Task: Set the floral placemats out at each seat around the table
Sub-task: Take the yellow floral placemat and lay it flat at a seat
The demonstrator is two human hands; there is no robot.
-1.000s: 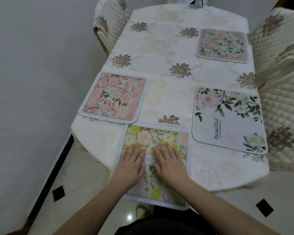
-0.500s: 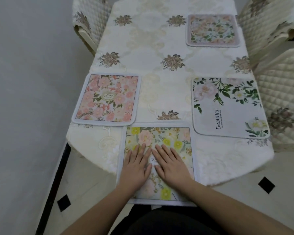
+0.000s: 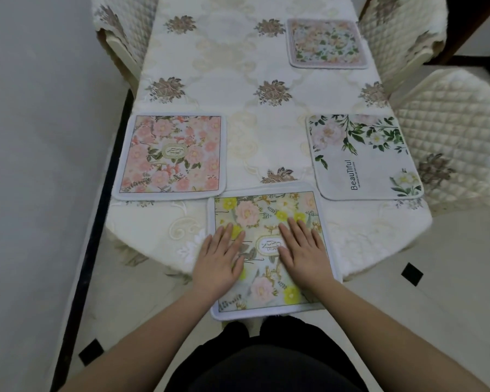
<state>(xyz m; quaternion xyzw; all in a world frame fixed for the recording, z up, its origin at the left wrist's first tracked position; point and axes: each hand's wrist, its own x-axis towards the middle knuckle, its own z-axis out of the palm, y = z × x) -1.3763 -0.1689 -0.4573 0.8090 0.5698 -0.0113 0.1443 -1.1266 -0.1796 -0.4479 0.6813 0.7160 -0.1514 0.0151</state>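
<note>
A yellow-and-pink floral placemat (image 3: pixel 266 210) lies at the table's near end, its front part hanging past the edge. My left hand (image 3: pixel 218 258) rests flat on its left side, fingers straight. On the mat's right side my right hand (image 3: pixel 303 250) presses flat too. A pink floral placemat (image 3: pixel 171 155) sits at the left seat. At the right seat lies a white placemat (image 3: pixel 362 157) with green leaves and the word Beautiful. A pale pink-edged placemat (image 3: pixel 326 43) lies at the far right.
The table (image 3: pixel 255 123) wears a cream cloth with brown flower motifs. Quilted cream chairs stand at the right (image 3: pixel 450 131), far right (image 3: pixel 402 32) and far left (image 3: pixel 122 32). A grey wall (image 3: pixel 40 137) runs close along the left side.
My hands have slid apart from the mat's centre toward its left and right sides, and the mat now lies squarer to the table edge. The view has tilted down.
</note>
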